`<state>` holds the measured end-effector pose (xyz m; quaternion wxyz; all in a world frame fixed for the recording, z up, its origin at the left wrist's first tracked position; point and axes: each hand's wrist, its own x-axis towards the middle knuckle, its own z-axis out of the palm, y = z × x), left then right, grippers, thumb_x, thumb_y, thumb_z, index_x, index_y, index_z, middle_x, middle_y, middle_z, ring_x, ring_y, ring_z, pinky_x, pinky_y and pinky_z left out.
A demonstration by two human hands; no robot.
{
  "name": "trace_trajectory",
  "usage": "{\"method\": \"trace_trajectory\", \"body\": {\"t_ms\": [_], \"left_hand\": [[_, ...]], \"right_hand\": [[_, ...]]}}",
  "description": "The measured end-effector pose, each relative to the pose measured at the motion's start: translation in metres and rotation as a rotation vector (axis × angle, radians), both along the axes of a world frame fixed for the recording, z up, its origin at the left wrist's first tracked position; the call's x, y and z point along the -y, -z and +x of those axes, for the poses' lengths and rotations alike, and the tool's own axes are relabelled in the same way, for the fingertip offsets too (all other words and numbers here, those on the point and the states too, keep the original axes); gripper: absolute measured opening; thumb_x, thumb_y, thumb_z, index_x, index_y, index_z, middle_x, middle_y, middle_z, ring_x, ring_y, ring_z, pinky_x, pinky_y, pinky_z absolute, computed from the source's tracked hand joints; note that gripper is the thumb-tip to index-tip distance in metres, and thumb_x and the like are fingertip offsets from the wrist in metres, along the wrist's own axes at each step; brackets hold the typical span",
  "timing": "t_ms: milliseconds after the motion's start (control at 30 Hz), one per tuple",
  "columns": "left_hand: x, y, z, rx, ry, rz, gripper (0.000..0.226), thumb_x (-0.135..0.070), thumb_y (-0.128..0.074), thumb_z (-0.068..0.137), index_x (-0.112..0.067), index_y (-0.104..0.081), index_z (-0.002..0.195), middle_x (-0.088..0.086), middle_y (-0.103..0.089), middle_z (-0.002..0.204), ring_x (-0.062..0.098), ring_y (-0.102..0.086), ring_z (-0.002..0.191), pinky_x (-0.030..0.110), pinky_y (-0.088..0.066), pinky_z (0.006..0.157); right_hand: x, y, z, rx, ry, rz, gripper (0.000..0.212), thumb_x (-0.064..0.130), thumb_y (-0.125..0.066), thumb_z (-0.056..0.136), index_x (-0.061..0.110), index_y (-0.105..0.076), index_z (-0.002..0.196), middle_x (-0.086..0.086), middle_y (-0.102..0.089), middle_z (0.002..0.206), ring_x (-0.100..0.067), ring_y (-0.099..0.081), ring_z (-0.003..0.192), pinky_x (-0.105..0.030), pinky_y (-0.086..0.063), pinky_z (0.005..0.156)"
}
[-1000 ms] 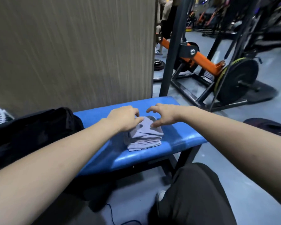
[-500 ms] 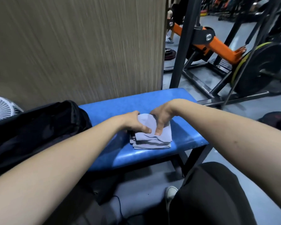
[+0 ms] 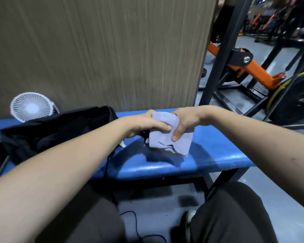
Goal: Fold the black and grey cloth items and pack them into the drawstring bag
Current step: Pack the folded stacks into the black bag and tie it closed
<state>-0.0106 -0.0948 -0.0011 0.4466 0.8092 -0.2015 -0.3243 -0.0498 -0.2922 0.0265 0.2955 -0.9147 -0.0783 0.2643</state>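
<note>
Fingers [image 3: 176,135] of both hands are closed on the folded grey cloth [image 3: 170,141], the left hand [image 3: 144,125] pinching its left edge and the right hand [image 3: 182,122] its top right, thumb pressed on the front face. Half a second earlier the bundle lay flat on the blue surface [image 3: 209,155]; it is now lifted clear and held upright, a shadow showing beneath it. From this it is judged that folding of the grey item is finished and that the carry toward the bag has begun.

By size: the brown panel wall [image 3: 95,50] closes off the far side, so no room is offered behind. The surface is bare to the right, up to its rounded end. The black fabric heap [image 3: 51,130] lies on the left, near the lifted cloth; whether it is the drawstring bag or the black item cannot be told. A white fan [image 3: 31,106] stands behind that heap. A leftward path is open, though loose folds could be spilled if the grip slackens.
</note>
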Motion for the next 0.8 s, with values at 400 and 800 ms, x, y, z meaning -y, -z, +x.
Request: {"method": "trace_trajectory", "body": {"t_ms": [400, 800], "left_hand": [[-0.208, -0.072, 0.009, 0.13, -0.164, -0.065, 0.055, -0.024, -0.081, 0.076, -0.011, -0.063, 0.126, 0.014, -0.07, 0.122, 0.027, -0.068, 0.112, 0.049, -0.049, 0.104], [-0.349, -0.031, 0.012, -0.035, -0.7, -0.266, 0.042, -0.057, -0.065, 0.085, -0.028, -0.066, 0.116, 0.004, -0.073, 0.102, 0.029, -0.07, 0.1, 0.05, -0.048, 0.102]], "right_hand": [[-0.189, -0.052, 0.046, 0.024, -0.226, 0.344, 0.037, 0.027, -0.072, 0.091, 0.01, -0.066, 0.123, -0.006, -0.074, 0.118, -0.024, -0.069, 0.111, -0.038, -0.052, 0.099], [-0.327, -0.012, 0.108, 0.134, -0.07, 0.727, 0.044, 0.01, -0.079, 0.08, 0.021, -0.06, 0.118, -0.007, -0.072, 0.118, -0.021, -0.07, 0.106, -0.043, -0.055, 0.098]]}}
